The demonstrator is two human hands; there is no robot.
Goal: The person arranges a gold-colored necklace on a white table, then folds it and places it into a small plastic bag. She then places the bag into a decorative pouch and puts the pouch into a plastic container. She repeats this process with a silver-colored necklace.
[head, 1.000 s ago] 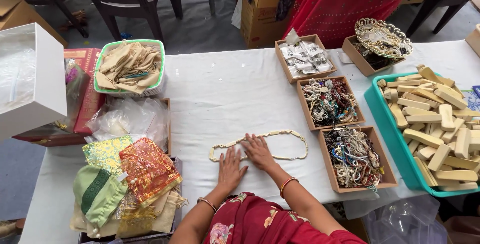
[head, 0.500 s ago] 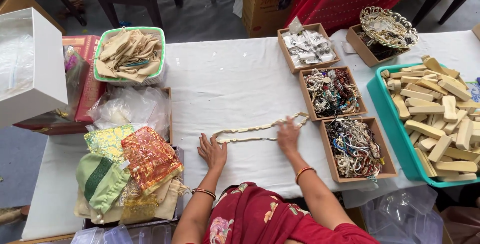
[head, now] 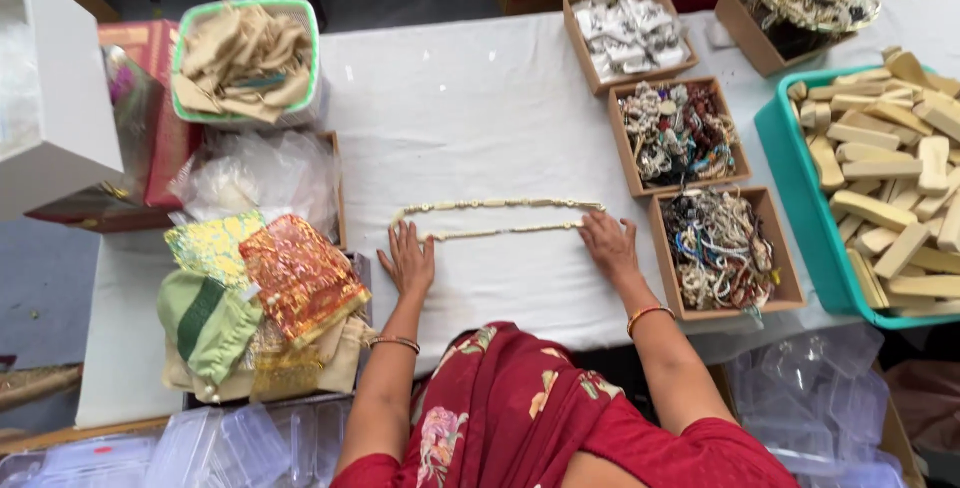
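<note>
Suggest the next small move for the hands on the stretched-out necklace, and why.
Probably nudge the lower strand straight: the bead necklace lies as a long flat loop on the white table, with the left hand and right hand flat at its two ends, nothing gripped.

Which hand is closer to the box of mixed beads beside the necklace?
Right. The right hand rests at the necklace end next to the bead box; the left hand lies at the far end.

A white box stands far left beside a red carton; clear plastic cases lie below.
</note>
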